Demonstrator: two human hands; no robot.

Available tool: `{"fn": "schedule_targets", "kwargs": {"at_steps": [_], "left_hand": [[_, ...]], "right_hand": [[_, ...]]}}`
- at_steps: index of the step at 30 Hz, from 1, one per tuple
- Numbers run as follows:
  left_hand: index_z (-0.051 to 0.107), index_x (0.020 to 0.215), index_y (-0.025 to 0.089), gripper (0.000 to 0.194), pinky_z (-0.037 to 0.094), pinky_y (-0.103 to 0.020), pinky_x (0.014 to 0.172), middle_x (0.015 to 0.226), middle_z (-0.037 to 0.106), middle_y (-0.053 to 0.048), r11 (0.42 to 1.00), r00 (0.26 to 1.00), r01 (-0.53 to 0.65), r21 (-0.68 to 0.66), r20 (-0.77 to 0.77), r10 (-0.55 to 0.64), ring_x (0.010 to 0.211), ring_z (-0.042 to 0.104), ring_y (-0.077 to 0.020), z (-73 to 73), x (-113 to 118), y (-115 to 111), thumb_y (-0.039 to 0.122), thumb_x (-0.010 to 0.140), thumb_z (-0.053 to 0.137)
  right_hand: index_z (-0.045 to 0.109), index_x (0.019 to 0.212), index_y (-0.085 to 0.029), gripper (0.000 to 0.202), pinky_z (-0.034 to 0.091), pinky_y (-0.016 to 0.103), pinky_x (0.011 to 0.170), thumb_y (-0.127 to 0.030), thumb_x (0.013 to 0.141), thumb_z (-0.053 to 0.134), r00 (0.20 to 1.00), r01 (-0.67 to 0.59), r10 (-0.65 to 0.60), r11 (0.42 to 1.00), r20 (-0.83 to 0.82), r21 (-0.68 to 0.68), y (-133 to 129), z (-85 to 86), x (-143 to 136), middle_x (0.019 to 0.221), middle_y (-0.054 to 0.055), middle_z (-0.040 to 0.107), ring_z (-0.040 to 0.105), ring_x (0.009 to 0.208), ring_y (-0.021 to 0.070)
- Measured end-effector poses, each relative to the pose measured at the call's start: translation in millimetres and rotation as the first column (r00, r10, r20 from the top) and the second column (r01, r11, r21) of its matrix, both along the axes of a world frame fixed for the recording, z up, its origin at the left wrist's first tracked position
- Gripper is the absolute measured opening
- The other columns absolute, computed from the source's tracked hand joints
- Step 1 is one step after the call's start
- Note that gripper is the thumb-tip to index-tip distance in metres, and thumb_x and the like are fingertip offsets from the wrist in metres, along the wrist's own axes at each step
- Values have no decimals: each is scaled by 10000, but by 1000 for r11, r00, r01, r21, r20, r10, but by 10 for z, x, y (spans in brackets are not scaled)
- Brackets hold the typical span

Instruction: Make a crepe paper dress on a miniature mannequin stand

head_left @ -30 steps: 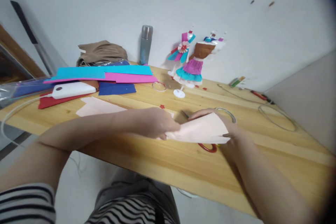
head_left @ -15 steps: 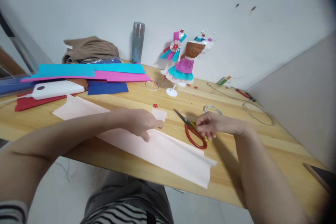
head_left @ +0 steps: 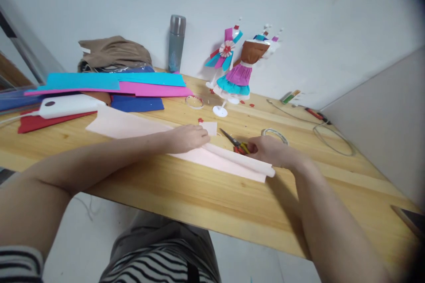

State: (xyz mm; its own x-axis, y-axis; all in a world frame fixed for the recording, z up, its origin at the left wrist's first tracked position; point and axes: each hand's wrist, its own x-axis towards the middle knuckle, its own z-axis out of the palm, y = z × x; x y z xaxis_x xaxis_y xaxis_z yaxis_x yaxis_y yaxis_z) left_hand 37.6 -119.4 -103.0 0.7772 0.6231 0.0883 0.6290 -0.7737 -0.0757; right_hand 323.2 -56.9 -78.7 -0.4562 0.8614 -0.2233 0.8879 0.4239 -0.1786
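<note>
Our L hand (head_left: pixel 191 138) lies palm-down, fingers uncurled, on the pale pink paper (head_left: pixel 133 124) near the front of the table (head_left: pixel 186 190), prob to stop it sliding, while our R hand's (head_left: pixel 267 149) fingers are wrapped round the handles of the scissors (head_left: pixel 236 143) just beyond. Surface is bare-grain wood btw, w/ a bottle (head_left: pixel 177 44) and doll dresses (head_left: pixel 241 73) by a white wall (head_left: pixel 116 0).

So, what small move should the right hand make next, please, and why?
Probably the right hand should secure its hold on the metal scissors with red and yellow handles and lift them clear: its fingers are at the handles, the blades lie beyond the long, pale pink, paper-like strip, and the left hand rests on that strip.
</note>
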Motion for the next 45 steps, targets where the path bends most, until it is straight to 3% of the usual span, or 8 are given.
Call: {"fn": "schedule_targets", "kwargs": {"at_steps": [6,11,17,21,24,33,39,45], "left_hand": [[627,1117,168,240,447,-316,889,1175,658,-117,979,983,-122,161,154,98,1041,612,-195,-173,-67,128,115,967,447],[647,1012,139,212,460,-306,806,1058,678,-126,940,988,-107,323,139,64,950,623,-193,-207,-70,101,133,983,438],[639,855,121,227,425,-297,674,853,657,-105,895,989,-140,424,101,107,801,593,-196,-235,-105,115,91,954,437],[625,829,136,231,410,-287,636,805,645,-94,907,989,-148,395,83,125,772,584,-194,-248,-117,119,52,926,433],[617,875,130,211,420,-286,647,822,657,-95,921,989,-148,361,63,134,769,593,-193,-237,-110,113,46,920,429],[585,1100,125,221,437,-307,692,1010,687,-119,928,940,-341,151,75,333,956,631,-247,-146,-33,33,285,981,490],[608,1126,157,234,447,-319,775,1106,676,-110,908,907,-414,70,118,405,1067,606,-257,-26,2,-23,194,896,583],[657,1049,161,197,432,-335,731,1119,700,-119,878,885,-465,-111,-31,465,1054,633,-291,212,-114,26,201,873,577]], "right_hand": [[568,710,-215,212,360,288,540,-407,778,626,992,120,-122,991,19,59,104,56,36,690,55,661,554,612,179],[556,777,-205,186,393,286,551,-374,766,632,952,174,-169,985,-254,-2,143,94,129,751,49,652,555,635,162],[571,913,-247,234,385,320,538,-296,705,664,771,343,-245,937,-588,60,240,119,276,701,11,604,542,589,181],[521,813,-264,326,347,320,514,-400,658,774,693,334,-222,942,-686,33,247,161,308,626,-18,518,475,552,168],[455,705,-263,410,308,313,498,-456,638,810,739,325,-222,945,-636,47,207,163,277,574,-35,443,405,518,145],[499,717,-229,382,464,337,626,-482,673,783,872,32,-87,992,-482,-122,116,182,189,788,81,692,602,706,211],[488,738,-239,407,520,382,706,-458,625,811,883,37,-121,981,-453,-190,140,159,192,876,98,743,671,844,288],[549,829,-241,382,556,404,808,-405,619,822,847,-10,-110,975,-519,-222,155,65,187,965,94,746,694,938,287]]}}
